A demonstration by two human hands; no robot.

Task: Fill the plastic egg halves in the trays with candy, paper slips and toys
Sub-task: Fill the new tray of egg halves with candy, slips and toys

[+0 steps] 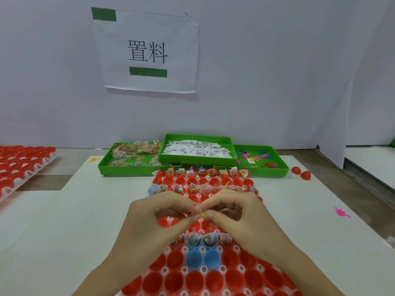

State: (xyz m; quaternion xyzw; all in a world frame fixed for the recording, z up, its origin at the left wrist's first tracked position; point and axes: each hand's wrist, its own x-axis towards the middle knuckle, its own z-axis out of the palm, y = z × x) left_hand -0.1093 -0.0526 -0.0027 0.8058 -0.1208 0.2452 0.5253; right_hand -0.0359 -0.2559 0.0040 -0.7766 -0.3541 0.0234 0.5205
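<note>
**Now bundling one filling over the egg tray**

Right now I am mid-fill, both hands meeting above the middle of the egg tray [215,272]. My left hand [154,218] and right hand [241,214] each pinch the same small bundle [199,212] between thumb and fingertips: a bit of white paper slip with something orange and yellow against it, probably a candy packet, though it is too small to be sure. Its long axis is hard to read; the paper edge seems to tip up and slightly left.

Far rows of the tray already hold filled egg halves [193,188], and so do two blue halves [201,242] just near my hands. The nearest rows of red halves [175,282] look empty, so I judge the job to be roughly half done.

Next I need to press the bundle tight enough to fit, then lower it straight down into an open cup beneath my fingers.

Supplies sit beyond the tray on the worktop [64,221]: candy tray [128,165] left, paper slip tray [198,162] middle, toy tray [277,167] right.
</note>
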